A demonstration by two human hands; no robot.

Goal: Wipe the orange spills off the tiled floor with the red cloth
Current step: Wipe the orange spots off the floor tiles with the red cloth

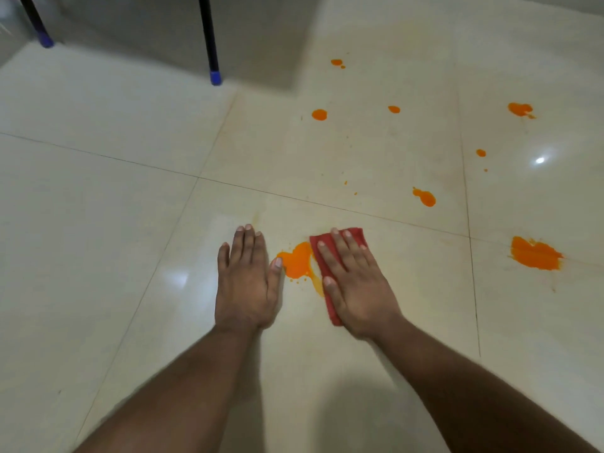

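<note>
Floor (98,191) tiled, glossy, orange-spotted.

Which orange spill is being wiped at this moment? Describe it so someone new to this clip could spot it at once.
Start at the two hands pressed flat on the tiled floor. Between the bare left hand and the right hand, which lies on the red cloth, sits a heart-shaped orange puddle. It alone touches the cloth; the other spills lie farther off, ahead and to the right.
</note>
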